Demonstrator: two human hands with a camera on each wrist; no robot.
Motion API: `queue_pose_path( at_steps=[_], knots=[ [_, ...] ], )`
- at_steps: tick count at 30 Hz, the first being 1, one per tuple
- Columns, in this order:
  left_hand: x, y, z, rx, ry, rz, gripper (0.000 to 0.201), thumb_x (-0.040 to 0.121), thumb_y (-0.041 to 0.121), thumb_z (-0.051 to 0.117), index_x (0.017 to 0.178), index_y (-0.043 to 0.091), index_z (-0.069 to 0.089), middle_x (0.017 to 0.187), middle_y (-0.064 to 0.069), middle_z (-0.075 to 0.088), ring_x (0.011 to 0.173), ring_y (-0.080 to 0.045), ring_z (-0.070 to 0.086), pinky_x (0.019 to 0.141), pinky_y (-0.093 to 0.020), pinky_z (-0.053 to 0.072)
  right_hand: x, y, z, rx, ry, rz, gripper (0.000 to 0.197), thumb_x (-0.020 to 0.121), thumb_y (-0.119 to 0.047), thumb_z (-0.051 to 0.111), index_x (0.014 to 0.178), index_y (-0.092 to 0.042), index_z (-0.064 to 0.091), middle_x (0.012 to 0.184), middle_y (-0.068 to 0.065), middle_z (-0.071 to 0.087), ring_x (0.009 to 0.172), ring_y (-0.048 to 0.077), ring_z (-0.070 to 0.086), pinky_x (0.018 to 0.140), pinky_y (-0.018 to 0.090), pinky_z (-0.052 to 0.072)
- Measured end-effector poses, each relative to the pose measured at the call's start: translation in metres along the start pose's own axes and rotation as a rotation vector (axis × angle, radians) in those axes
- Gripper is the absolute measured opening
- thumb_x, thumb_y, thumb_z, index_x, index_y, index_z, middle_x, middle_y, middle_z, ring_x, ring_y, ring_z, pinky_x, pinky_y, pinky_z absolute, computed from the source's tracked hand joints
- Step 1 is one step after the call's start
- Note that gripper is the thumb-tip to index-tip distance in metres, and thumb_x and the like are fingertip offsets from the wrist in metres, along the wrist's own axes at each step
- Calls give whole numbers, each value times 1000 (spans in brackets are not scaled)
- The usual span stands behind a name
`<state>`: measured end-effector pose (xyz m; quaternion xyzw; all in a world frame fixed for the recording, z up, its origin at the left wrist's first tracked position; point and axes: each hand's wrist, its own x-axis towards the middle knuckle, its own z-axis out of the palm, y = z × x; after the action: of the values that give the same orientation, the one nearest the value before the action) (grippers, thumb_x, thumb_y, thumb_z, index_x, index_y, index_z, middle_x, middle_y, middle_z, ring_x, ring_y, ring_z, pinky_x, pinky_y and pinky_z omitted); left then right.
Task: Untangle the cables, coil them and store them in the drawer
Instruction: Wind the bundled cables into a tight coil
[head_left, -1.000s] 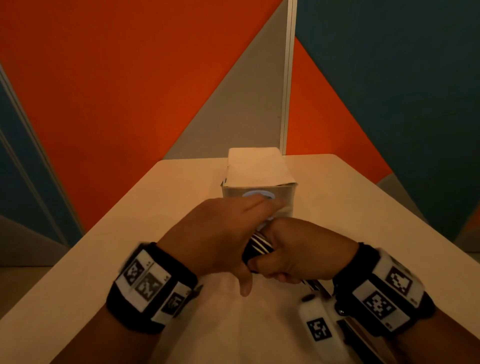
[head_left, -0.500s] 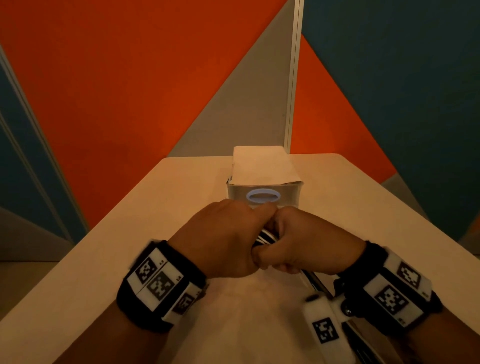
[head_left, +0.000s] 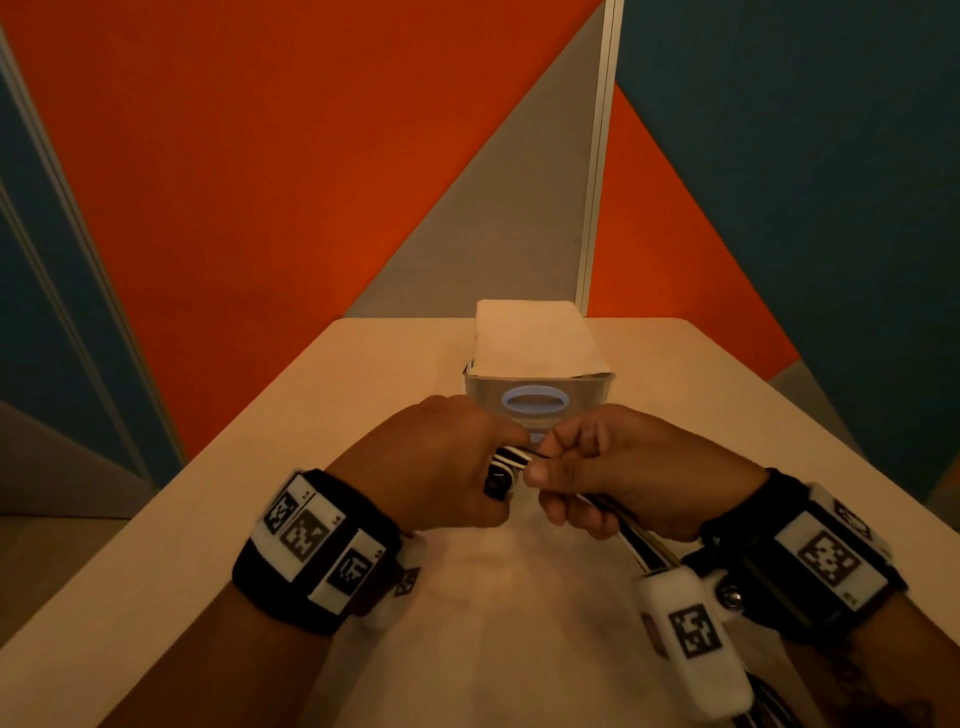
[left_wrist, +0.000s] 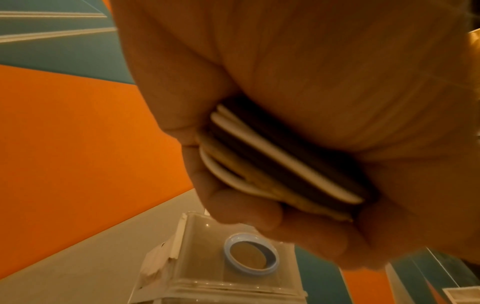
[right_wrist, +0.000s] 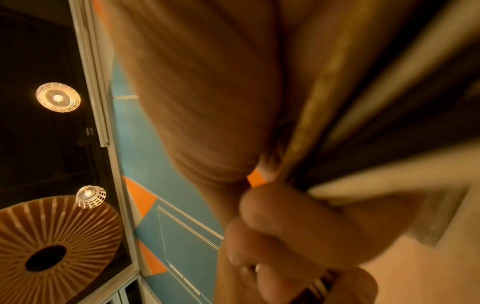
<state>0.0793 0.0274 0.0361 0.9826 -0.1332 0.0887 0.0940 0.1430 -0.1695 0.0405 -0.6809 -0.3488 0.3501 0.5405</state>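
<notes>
The left hand (head_left: 441, 462) is clenched around a bundle of black and white cables (head_left: 506, 465) folded into tight loops, held above the pale wooden desk (head_left: 156, 545) just in front of the small translucent plastic drawer unit with a blue oval handle (head_left: 535, 401). The right hand (head_left: 623, 467) has its fingers (head_left: 540, 474) curled around the trailing strands, which run back under the wrist and out of view at the lower edge.

The main risk appears to be the loops springing open — stiff cable packed this tightly will likely unwind if the left grip loosens while the right hand feeds more in. Pulling the trailing strands too hard could drag a loop out of the bundle or bring in a knot that cannot be seen from here. The drawer looks closed, so one hand must let go to open it — the moment the coil is most likely to fall apart.
</notes>
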Motion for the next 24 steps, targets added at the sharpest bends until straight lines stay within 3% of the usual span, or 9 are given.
queue_pose_path(
  at_steps=[3, 5, 7, 11, 15, 21, 24],
  knots=[
    [-2, -3, -2, -65, -13, -7, 26, 76, 29, 79, 82, 46, 60, 69, 16, 61, 64, -4, 59, 59, -27, 48, 0, -1, -2, 116, -35, 43, 20, 88, -19, 65, 96, -1, 66, 76, 15, 67, 55, 15, 59, 50, 24, 49],
    [-3, -8, -4, -71, -21, -33, 20, 75, 28, 78, 91, 35, 70, 73, 10, 66, 66, -8, 62, 63, -35, 54, 0, -2, -3, 213, -49, 95, 18, 90, -18, 63, 99, -4, 69, 87, 18, 70, 68, 23, 68, 59, 31, 57],
    [-3, -12, -4, -46, -21, -44, 17, 73, 29, 77, 87, 31, 69, 72, 7, 66, 65, -9, 61, 64, -41, 55, 1, -2, -4, 251, -39, 125, 17, 95, -16, 60, 101, -4, 70, 92, 20, 70, 73, 26, 70, 63, 35, 59],
    [-6, -12, -5, -144, -17, -24, 19, 70, 24, 78, 74, 36, 63, 68, 8, 66, 62, -9, 62, 61, -39, 55, 5, 5, 5, 272, -87, 171, 22, 102, -20, 51, 100, -4, 67, 73, 6, 54, 56, 11, 48, 49, 24, 44],
    [-7, -11, -4, -502, 9, -19, 34, 77, 4, 82, 74, 34, 67, 68, 10, 67, 60, -6, 62, 56, -31, 52, 7, 5, 7, 405, -100, 171, 24, 101, -25, 48, 89, -10, 62, 64, -2, 34, 49, 5, 24, 41, 15, 20],
    [-4, -17, 3, -946, 1, 1, 32, 85, -2, 81, 79, 29, 78, 65, -6, 66, 52, -19, 60, 49, -28, 51, 5, 1, 6, 454, -98, 140, 28, 98, -35, 50, 80, -14, 58, 60, -4, 29, 45, 3, 20, 38, 14, 17],
    [-1, -20, 5, -1074, 10, 24, 13, 80, 18, 87, 90, 16, 79, 72, -24, 65, 53, -26, 57, 49, -29, 49, 3, -2, 5, 480, -93, 140, 29, 101, -31, 46, 81, -13, 57, 61, -3, 30, 46, 4, 21, 40, 14, 18]
  ],
)
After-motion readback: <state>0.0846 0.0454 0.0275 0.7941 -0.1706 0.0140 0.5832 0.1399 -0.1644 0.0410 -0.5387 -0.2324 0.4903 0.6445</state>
